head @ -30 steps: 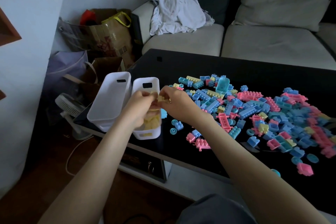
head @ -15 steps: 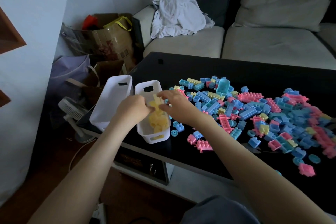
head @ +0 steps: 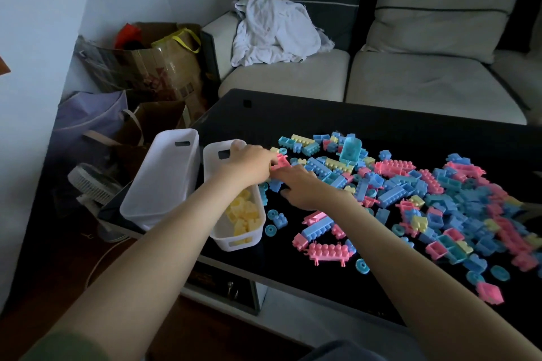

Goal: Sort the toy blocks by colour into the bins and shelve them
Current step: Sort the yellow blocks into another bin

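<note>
Two white bins stand at the left end of the black table [head: 322,117]. The left bin [head: 164,173] looks empty; the right bin [head: 234,243] holds several yellow blocks [head: 243,214]. A spread of blue, pink and yellow blocks [head: 410,184] covers the table to the right. My left hand [head: 249,164] reaches across the right bin's far end, its fingers curled on a pink block [head: 282,162] at the pile's left edge. My right hand [head: 308,189] lies just beside it, fingers stretched out low over the blocks, index tip touching the same pink piece.
A pale sofa [head: 425,76] with a crumpled white cloth [head: 272,32] runs behind the table. Paper bags [head: 152,67] and a small fan [head: 91,184] stand on the floor to the left. Loose blue wheels and a pink brick [head: 327,252] lie near the table's front edge.
Both hands have left the yellow bin and moved right to the pile's left edge. The yellow pieces they held a second ago now lie in the bin.
</note>
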### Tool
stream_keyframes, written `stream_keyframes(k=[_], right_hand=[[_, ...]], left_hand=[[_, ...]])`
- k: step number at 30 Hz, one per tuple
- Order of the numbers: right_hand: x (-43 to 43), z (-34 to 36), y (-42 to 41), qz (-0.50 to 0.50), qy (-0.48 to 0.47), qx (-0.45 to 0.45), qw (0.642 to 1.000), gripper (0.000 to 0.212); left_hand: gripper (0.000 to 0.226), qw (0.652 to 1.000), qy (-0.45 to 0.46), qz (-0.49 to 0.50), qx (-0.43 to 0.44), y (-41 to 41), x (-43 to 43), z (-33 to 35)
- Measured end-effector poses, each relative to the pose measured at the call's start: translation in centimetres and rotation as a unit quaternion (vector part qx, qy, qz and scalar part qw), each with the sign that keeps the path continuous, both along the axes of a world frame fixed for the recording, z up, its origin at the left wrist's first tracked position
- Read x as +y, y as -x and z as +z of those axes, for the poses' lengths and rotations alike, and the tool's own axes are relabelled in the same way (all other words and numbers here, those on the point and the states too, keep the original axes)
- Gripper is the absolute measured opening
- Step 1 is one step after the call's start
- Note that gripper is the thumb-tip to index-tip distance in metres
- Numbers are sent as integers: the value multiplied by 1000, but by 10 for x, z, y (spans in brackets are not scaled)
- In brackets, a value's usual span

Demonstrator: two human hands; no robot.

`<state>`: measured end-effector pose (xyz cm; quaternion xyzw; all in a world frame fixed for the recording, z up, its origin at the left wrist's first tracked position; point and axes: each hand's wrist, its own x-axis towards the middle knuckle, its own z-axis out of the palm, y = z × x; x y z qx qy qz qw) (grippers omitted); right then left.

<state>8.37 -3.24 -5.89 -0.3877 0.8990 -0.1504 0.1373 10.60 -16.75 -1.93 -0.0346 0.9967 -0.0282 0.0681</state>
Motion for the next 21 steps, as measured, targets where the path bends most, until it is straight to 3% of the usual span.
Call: stream_keyframes(k=[3, 8, 11, 15, 18, 21], right_hand=[[-2, -2, 4, -11, 16, 9, 1000, 62], [8, -4, 24, -97, 110, 49, 988, 47], [13, 2, 35, -166, 47, 69, 983, 58], [17, 2, 43, -151, -59, 56, 985, 67], [18, 1, 46, -154, -48, 75, 984, 59], [19, 4, 48, -146, -58, 83, 984, 35]], left_hand=[[31, 996, 67, 22, -60, 17, 0, -4], [21, 995, 57, 49, -65, 34, -5, -14], [21, 995, 51, 71, -40, 35, -1, -20], [16, 996, 28, 75, -48, 29, 2, -15], [19, 996, 19, 77, -36, 23, 3, -9], [23, 995, -30, 96, 7, 18, 4, -1]])
